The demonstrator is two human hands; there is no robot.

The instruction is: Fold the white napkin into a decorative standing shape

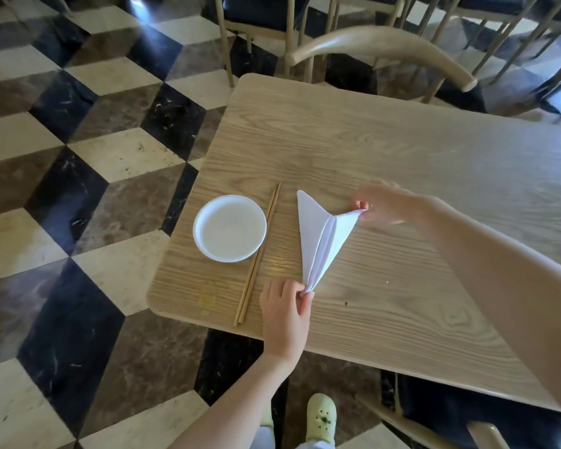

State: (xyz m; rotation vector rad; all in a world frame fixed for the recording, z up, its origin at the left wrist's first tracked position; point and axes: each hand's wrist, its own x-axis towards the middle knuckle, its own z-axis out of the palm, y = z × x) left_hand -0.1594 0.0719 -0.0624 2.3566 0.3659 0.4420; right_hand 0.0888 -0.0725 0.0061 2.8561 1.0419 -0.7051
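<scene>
The white napkin [318, 236] lies on the wooden table [402, 163], folded into a long narrow kite shape with layered flaps meeting along a centre crease. Its sharp tip points toward the near table edge. My left hand [284, 315] pinches that near tip between thumb and fingers. My right hand [382, 202] reaches in from the right and pinches the napkin's far right corner, lifting that flap slightly off the table. The far left corner lies flat and free.
A white round bowl [230, 228] sits left of the napkin, with a pair of wooden chopsticks [258, 254] lying between them. A chair back [379, 43] stands at the table's far side. The table's near left corner and patterned tile floor are close by.
</scene>
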